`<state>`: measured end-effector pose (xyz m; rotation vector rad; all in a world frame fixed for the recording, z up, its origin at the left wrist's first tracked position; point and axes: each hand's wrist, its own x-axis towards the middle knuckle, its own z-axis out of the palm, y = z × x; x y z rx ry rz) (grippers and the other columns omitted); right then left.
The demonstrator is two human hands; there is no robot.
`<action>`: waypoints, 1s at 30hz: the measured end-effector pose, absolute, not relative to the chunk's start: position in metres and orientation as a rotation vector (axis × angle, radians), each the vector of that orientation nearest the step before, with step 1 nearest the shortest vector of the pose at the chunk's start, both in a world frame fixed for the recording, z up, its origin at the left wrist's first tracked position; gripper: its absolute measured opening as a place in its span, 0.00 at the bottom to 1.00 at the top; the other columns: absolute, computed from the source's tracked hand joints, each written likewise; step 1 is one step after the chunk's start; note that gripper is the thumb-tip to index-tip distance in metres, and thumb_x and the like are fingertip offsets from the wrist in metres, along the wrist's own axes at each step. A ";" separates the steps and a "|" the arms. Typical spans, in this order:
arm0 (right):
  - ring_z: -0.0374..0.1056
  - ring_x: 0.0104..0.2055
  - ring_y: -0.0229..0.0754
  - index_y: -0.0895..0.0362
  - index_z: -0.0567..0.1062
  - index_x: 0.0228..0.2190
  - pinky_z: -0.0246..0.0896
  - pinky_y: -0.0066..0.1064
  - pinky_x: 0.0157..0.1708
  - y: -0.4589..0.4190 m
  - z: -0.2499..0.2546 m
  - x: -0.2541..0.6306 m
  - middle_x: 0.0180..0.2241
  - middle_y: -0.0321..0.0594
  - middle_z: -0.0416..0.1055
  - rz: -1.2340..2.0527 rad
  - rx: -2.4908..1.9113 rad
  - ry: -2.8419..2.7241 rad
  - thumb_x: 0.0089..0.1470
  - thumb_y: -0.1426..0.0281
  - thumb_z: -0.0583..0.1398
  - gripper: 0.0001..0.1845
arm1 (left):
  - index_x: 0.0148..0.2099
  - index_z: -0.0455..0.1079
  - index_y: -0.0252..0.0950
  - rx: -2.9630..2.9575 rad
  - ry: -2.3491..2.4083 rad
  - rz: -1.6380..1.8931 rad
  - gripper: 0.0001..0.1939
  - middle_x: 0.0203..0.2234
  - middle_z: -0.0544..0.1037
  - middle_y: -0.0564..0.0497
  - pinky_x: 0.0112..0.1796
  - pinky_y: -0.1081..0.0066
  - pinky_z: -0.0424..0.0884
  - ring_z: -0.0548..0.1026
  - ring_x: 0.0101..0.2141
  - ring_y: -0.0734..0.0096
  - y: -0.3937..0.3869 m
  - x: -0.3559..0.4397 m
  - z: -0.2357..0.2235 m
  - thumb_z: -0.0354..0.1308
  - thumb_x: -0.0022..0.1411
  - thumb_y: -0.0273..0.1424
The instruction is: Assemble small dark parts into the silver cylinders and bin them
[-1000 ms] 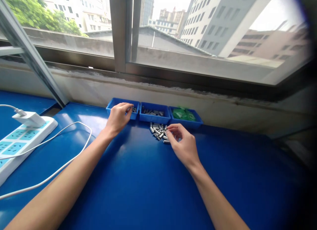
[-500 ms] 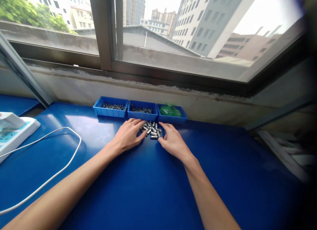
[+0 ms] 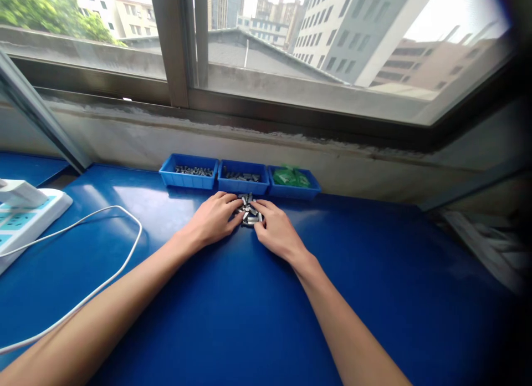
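Note:
A small heap of grey metal parts [image 3: 249,211] lies on the blue table [image 3: 249,308], just in front of the trays. My left hand [image 3: 215,218] lies flat on the table at the heap's left side, fingers stretched and touching the parts. My right hand [image 3: 277,230] lies flat at the heap's right side, fingers against the parts. Both hands cup the heap between them. Behind stand three blue trays: the left tray [image 3: 189,178] and the middle tray [image 3: 243,183] hold grey parts, the right tray [image 3: 295,189] holds green pieces.
A white power strip [image 3: 25,217] with a plugged adapter lies at the left edge. Its white cable [image 3: 103,253] loops across the table's left half. A concrete sill and a window frame [image 3: 178,47] rise right behind the trays.
My left hand left the left tray and came down to the heap. Both hands closed in on the parts, pushing the scattered heap into a tighter pile.

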<state>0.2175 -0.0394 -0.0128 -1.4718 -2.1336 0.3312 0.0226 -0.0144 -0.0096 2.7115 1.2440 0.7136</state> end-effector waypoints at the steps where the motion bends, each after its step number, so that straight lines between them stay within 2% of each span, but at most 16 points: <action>1: 0.67 0.58 0.50 0.60 0.74 0.54 0.60 0.40 0.60 -0.040 -0.013 0.214 0.57 0.49 0.69 0.346 -1.445 -2.132 0.50 0.81 0.54 0.29 | 0.55 0.72 0.36 2.708 1.253 0.706 0.18 0.50 0.77 0.44 0.54 0.60 0.70 0.71 0.53 0.56 -0.016 0.019 -0.010 0.49 0.70 0.37; 5: 0.70 0.53 0.48 0.59 0.77 0.49 0.65 0.38 0.55 -0.042 -0.014 0.197 0.52 0.47 0.74 0.410 -1.333 -2.095 0.53 0.79 0.56 0.22 | 0.56 0.71 0.36 2.682 1.277 0.730 0.19 0.53 0.75 0.44 0.55 0.59 0.69 0.70 0.54 0.56 -0.020 0.008 -0.014 0.49 0.70 0.38; 8: 0.73 0.44 0.44 0.57 0.78 0.47 0.69 0.36 0.47 -0.042 -0.014 0.192 0.49 0.45 0.76 0.455 -1.279 -2.069 0.55 0.78 0.57 0.19 | 0.58 0.70 0.36 2.661 1.282 0.755 0.21 0.55 0.73 0.42 0.57 0.56 0.68 0.69 0.56 0.55 -0.023 0.005 -0.017 0.49 0.70 0.40; 11: 0.71 0.34 0.40 0.56 0.77 0.47 0.69 0.34 0.39 -0.043 -0.011 0.196 0.48 0.44 0.75 0.453 -1.282 -2.041 0.56 0.76 0.58 0.18 | 0.60 0.69 0.35 2.637 1.275 0.784 0.23 0.58 0.71 0.40 0.58 0.54 0.66 0.66 0.58 0.53 -0.025 0.001 -0.018 0.50 0.70 0.42; 13: 0.69 0.32 0.39 0.56 0.77 0.46 0.68 0.34 0.37 -0.044 -0.010 0.201 0.44 0.43 0.76 0.417 -1.326 -2.036 0.55 0.75 0.60 0.16 | 0.59 0.69 0.35 2.612 1.270 0.833 0.22 0.57 0.71 0.40 0.58 0.54 0.66 0.66 0.58 0.53 -0.025 -0.003 -0.017 0.50 0.70 0.40; 15: 0.69 0.32 0.40 0.55 0.77 0.46 0.67 0.34 0.38 -0.044 -0.009 0.207 0.41 0.42 0.76 0.393 -1.368 -2.031 0.55 0.74 0.60 0.16 | 0.55 0.72 0.36 2.574 1.257 0.931 0.18 0.53 0.74 0.41 0.55 0.56 0.68 0.68 0.55 0.55 -0.024 -0.009 -0.015 0.51 0.70 0.37; 20: 0.69 0.33 0.40 0.53 0.77 0.47 0.67 0.34 0.39 -0.044 -0.008 0.216 0.45 0.41 0.76 0.396 -1.362 -2.006 0.54 0.74 0.60 0.17 | 0.44 0.76 0.36 2.569 1.076 1.083 0.10 0.38 0.77 0.45 0.45 0.63 0.72 0.72 0.42 0.63 -0.027 -0.016 -0.002 0.54 0.67 0.30; 26: 0.68 0.33 0.39 0.53 0.77 0.46 0.65 0.33 0.39 -0.043 -0.004 0.223 0.42 0.39 0.75 0.367 -1.372 -2.017 0.53 0.77 0.59 0.19 | 0.46 0.75 0.37 2.675 0.914 0.856 0.10 0.38 0.76 0.45 0.44 0.62 0.70 0.70 0.41 0.61 -0.037 -0.011 0.003 0.56 0.64 0.29; 30: 0.67 0.34 0.39 0.55 0.77 0.40 0.64 0.31 0.36 -0.048 0.006 0.223 0.40 0.40 0.72 0.300 -1.332 -1.979 0.51 0.79 0.59 0.14 | 0.45 0.74 0.36 2.668 0.879 0.786 0.11 0.38 0.75 0.45 0.45 0.61 0.69 0.70 0.41 0.61 -0.037 -0.012 0.002 0.57 0.60 0.26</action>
